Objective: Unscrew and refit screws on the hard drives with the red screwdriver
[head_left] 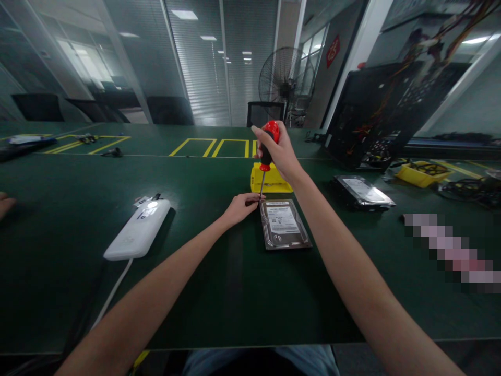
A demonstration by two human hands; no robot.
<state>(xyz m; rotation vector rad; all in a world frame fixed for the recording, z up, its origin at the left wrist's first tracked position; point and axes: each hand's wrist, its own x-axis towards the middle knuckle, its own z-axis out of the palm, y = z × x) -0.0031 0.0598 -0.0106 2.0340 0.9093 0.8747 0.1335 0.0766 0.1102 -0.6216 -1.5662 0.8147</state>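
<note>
A hard drive (287,222) with a white label lies flat on the green table in front of me. My right hand (282,149) is wrapped round the red and black handle of a screwdriver (266,151), held nearly upright. Its shaft points down to the far left corner of the drive. At that corner my left hand (240,208) has its fingers pinched together beside the screwdriver's tip. Whatever they hold is too small to make out. Just behind the drive sits a yellow tray (256,183), partly covered by the right hand and wrist.
A white power bank (136,232) with a cable lies to the left. On the right are another hard drive (362,192), a black computer case (364,115), a yellow bin (418,175) and tangled cables (473,190). Part of another person's hand (6,203) shows at the left edge.
</note>
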